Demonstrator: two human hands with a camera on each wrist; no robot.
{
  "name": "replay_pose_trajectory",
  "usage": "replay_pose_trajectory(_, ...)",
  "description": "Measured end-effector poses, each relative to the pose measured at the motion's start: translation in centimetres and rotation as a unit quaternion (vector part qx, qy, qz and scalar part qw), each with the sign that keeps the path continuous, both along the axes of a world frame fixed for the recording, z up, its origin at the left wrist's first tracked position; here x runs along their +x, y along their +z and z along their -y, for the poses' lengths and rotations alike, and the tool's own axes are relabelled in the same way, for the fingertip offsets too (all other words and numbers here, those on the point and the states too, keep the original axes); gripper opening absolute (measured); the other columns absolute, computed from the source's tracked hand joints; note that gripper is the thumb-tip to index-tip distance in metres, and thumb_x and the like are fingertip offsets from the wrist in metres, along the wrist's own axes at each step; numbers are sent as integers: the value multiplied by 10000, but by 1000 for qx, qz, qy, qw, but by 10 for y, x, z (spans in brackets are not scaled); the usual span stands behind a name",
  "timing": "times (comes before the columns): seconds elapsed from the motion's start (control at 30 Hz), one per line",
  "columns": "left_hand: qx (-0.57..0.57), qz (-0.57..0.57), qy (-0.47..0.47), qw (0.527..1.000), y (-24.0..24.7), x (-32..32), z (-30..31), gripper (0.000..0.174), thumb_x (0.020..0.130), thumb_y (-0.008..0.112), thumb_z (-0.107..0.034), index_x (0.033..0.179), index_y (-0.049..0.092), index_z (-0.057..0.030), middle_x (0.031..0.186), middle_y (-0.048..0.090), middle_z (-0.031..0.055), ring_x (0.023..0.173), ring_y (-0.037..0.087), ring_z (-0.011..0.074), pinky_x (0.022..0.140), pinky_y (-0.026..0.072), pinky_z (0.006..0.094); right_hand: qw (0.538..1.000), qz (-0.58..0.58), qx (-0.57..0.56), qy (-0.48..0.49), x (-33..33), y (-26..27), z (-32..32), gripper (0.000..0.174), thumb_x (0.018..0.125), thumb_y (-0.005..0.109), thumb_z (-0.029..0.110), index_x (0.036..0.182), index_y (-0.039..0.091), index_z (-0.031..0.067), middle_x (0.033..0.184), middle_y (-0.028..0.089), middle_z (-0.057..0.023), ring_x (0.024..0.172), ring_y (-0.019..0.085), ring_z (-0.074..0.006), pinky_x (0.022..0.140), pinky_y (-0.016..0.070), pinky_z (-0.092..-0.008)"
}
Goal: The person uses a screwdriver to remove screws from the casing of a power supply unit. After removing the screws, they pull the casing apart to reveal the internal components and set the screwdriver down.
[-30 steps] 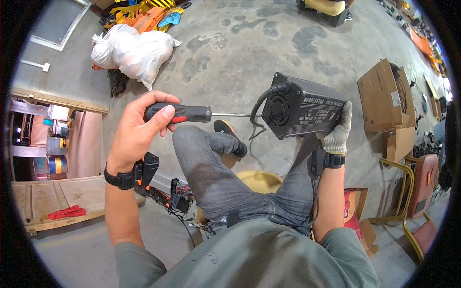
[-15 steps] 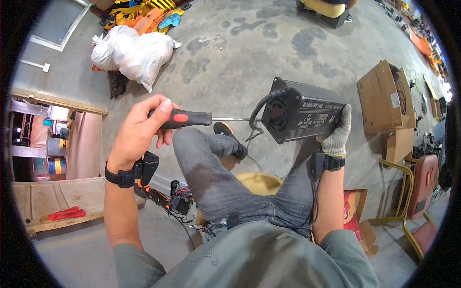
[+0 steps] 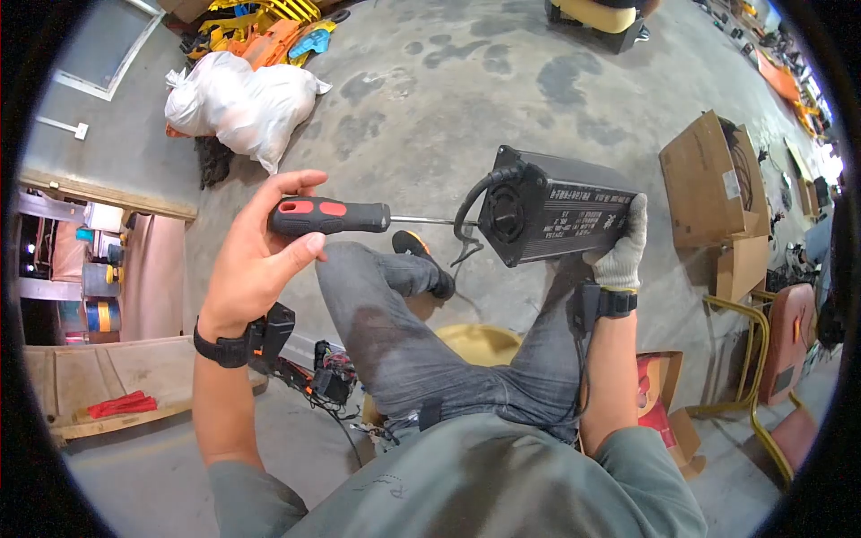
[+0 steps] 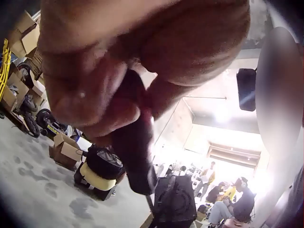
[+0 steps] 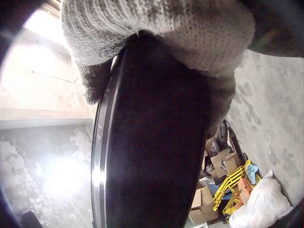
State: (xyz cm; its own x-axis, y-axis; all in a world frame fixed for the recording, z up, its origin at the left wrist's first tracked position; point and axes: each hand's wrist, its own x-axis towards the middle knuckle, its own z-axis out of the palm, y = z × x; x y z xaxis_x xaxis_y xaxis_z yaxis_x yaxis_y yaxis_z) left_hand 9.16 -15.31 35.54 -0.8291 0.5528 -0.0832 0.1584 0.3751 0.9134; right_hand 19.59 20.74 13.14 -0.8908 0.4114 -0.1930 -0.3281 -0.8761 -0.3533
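Note:
A black and red screwdriver (image 3: 332,217) lies level in the bare left hand (image 3: 256,247), held between the thumb and fingers. Its shaft runs right to the fan end of a black metal box (image 3: 560,211) with white print; whether the tip touches a screw is too small to tell. A black cable (image 3: 468,204) loops from that end. The right hand (image 3: 623,247), in a white knit glove, grips the box's far end. In the left wrist view, fingers wrap the screwdriver handle (image 4: 135,152). Gloved fingers straddle the dark box (image 5: 152,137) in the right wrist view.
Below the box are the person's legs (image 3: 386,332) and a yellow round seat (image 3: 480,343). A cardboard box (image 3: 708,184) and a chair frame (image 3: 758,359) stand right. White bags (image 3: 247,103) lie back left; a wooden bench (image 3: 143,368) with red cloth is at left.
The left hand's fingers and thumb have shifted around the handle, which has turned to show two red patches. Box and right hand have moved slightly left in view, along with the background.

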Motion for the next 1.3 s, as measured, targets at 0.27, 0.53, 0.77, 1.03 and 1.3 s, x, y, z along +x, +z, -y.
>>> replay_pose_trajectory(0.27,-85,46,35,995,8,-2,-1,575,1020,265,-467,1289,484,-9,898,594,94,681,594,126,612,531,264,999,12,30,-14,2,-1,-1,383,906,592,419,1029,657,63,1013,693,-107,880,674,-260,769,568,-417)
replay_pose_trajectory(0.53,-100,-144,-27,984,-2,0,0,481,910,620,-221,1333,461,-57,953,493,22,840,493,102,782,420,220,999,18,30,-22,2,2,0,370,894,613,414,1016,663,68,994,698,-100,863,680,-258,767,566,-410)
replay_pose_trajectory(0.77,48,87,3,995,-2,-10,1,409,975,510,-247,1288,476,14,1033,591,83,847,575,131,729,470,261,1000,-7,6,-19,2,-1,-1,371,887,624,410,1010,665,62,987,701,-104,859,682,-261,771,565,-413)
replay_pose_trajectory(1.03,-64,-8,51,997,8,5,-15,373,937,535,-160,1273,488,-6,1005,628,86,794,564,102,644,460,231,991,127,41,-8,7,17,5,462,888,565,502,1069,636,84,1023,642,-71,968,607,-230,856,505,-400)
replay_pose_trajectory(1.3,7,-44,15,999,-8,-1,-3,214,880,577,-174,995,577,6,971,563,78,799,563,137,672,464,266,999,13,-45,8,4,-5,5,379,872,654,378,1117,628,89,1061,679,-94,938,664,-235,821,562,-407)
